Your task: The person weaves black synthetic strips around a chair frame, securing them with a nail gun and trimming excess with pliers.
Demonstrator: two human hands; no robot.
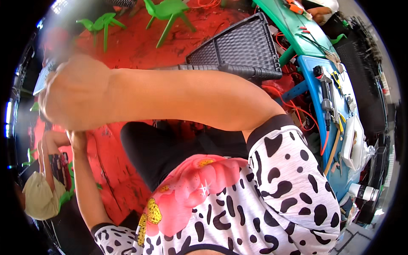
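My right arm stretches across the view to the left, and its hand (pixel 74 93) is curled into a fist, smeared by motion. Whatever it holds, if anything, is hidden behind the back of the hand. Just below it is my left hand (pixel 77 137), mostly covered by the right one, so its fingers do not show. Beyond my right forearm lies a dark grey woven wicker furniture piece (pixel 242 44), with a wrapped bar along its near edge. Neither hand visibly touches it.
Green plastic chairs (pixel 170 9) stand on the red, stained floor (pixel 127 46). At right, a blue table (pixel 308 63) bears an air tool (pixel 326 91) and pliers; a green table (pixel 276 15) adjoins it. Red hoses (pixel 293 106) trail below. Another person (pixel 42 195) sits at left.
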